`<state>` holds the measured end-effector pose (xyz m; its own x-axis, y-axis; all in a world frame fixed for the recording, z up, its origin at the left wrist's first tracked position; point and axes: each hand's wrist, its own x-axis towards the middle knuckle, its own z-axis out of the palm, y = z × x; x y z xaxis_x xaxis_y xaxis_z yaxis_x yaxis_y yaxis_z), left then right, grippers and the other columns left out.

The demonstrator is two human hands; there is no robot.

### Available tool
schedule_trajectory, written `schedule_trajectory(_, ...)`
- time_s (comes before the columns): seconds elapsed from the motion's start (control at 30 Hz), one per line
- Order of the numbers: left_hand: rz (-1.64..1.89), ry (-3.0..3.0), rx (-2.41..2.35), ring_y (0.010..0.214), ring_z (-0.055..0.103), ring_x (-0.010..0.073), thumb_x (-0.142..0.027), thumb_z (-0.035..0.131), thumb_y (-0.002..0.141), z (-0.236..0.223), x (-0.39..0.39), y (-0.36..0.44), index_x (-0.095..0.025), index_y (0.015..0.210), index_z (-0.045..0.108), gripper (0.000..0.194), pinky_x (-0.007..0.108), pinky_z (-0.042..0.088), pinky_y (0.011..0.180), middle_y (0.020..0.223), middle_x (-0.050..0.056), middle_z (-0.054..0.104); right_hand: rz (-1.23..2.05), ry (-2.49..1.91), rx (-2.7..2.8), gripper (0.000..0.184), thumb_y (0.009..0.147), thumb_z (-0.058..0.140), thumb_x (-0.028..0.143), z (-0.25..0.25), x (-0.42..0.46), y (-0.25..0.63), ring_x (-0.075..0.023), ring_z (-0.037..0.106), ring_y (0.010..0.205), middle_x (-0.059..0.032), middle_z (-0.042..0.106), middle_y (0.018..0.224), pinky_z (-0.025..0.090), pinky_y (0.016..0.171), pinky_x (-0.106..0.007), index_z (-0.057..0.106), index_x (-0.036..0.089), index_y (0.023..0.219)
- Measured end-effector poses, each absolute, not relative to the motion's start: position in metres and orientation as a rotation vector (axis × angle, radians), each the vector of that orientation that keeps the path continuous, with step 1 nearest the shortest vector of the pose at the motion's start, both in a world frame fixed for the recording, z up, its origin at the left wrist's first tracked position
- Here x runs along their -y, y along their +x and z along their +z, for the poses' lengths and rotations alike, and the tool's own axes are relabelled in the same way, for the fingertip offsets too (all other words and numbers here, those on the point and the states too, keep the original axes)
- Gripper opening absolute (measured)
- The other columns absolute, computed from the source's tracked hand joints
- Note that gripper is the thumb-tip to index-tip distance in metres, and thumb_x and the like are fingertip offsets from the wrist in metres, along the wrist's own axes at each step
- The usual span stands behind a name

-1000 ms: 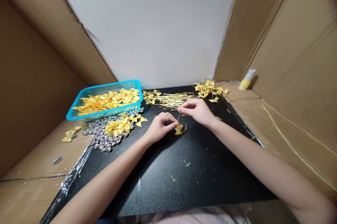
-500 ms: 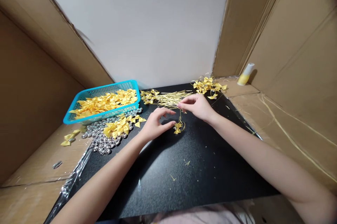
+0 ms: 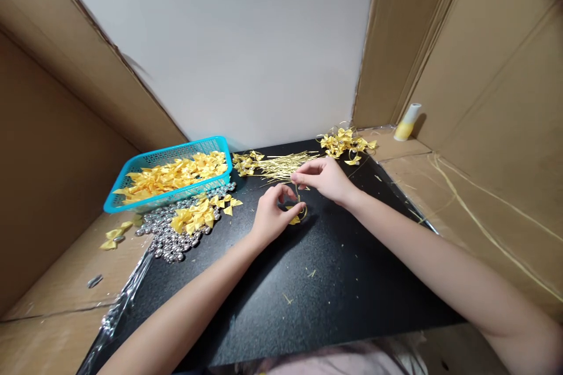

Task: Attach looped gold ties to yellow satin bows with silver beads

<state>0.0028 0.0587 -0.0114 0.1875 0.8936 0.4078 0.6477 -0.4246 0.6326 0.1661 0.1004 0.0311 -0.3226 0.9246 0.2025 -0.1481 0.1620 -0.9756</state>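
Note:
A yellow ribbon bow [image 3: 294, 218] hangs on a thin gold cord [image 3: 298, 190] above the black tabletop, with a loop of the cord at its right side. My right hand [image 3: 323, 180] pinches the cord's upper end between thumb and index finger. My left hand [image 3: 275, 213] is beside the bow, its thumb and index finger apart. The left thumb lies in front of part of the bow; whether it touches the bow or the cord, I cannot tell. Just beyond both hands lies a bundle of cut gold cords [image 3: 285, 166].
A turquoise basket [image 3: 165, 195] of yellow bows stands at the left. Before it are silver beads [image 3: 169, 249] and loose bows [image 3: 196, 216]. Bows with cords lie in a pile [image 3: 345, 143] at the back right, near a white-and-yellow spool [image 3: 407, 122]. Cardboard walls [image 3: 475, 87] flank the table.
My left fingers parted from the cord, leaving the bow hanging from my right hand, then came back round the bow and cord. My right hand keeps its pinch. The view has shifted slightly.

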Motion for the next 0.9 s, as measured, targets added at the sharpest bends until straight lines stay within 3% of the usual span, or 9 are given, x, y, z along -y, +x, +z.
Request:
schedule_trajectory(0.2, 1.043, 2.212, -1.461, 0.071, 0.055, 0.0159, -0.021, 0.066, 0.078, -0.013, -0.058, 0.003, -0.02, 0.074, 0.065, 0.005, 0.028, 0.043, 0.068, 0.075, -0.001, 0.068, 1.382, -0.791, 1.405, 0.017, 0.058, 0.082, 0.029, 0.033, -0.099, 0.165, -0.0098, 0.058, 0.051, 0.0003, 0.068, 0.06, 0.05, 0.056, -0.026, 0.071, 0.016, 0.063)
schedule_trajectory(0.43, 0.982, 2.463, -1.286, 0.073, 0.055, 0.0155, -0.016, 0.059, 0.081, -0.013, -0.067, -0.009, -0.019, 0.074, 0.06, 0.008, 0.03, 0.043, 0.073, 0.075, -0.001, 0.067, 1.427, -0.807, 1.325, 0.024, 0.05, 0.087, 0.03, 0.035, -0.102, 0.167, -0.0093, 0.058, 0.054, 0.0014, 0.068, 0.059, 0.051, 0.057, -0.025, 0.071, 0.016, 0.061)
schedule_trajectory(0.7, 0.579, 3.241, -0.96, 0.072, 0.049, 0.0162, -0.019, 0.05, 0.089, -0.014, -0.068, -0.029, -0.02, 0.078, 0.059, 0.015, 0.031, 0.036, 0.067, 0.084, 0.001, 0.068, 1.467, -0.96, 1.152, 0.025, 0.051, 0.088, 0.029, 0.026, -0.115, 0.175, -0.0075, 0.057, 0.05, 0.0003, 0.068, 0.059, 0.047, 0.052, -0.021, 0.071, 0.015, 0.063)
schedule_trajectory(0.9, 0.512, 3.171, -0.994, 0.075, 0.048, 0.0177, -0.018, 0.05, 0.085, -0.002, -0.068, -0.031, -0.021, 0.081, 0.061, 0.011, 0.032, 0.036, 0.068, 0.089, 0.002, 0.065, 1.486, -1.037, 1.059, 0.021, 0.053, 0.089, 0.023, 0.026, -0.12, 0.178, -0.0055, 0.055, 0.047, 0.0013, 0.068, 0.057, 0.047, 0.052, -0.019, 0.07, 0.015, 0.059)
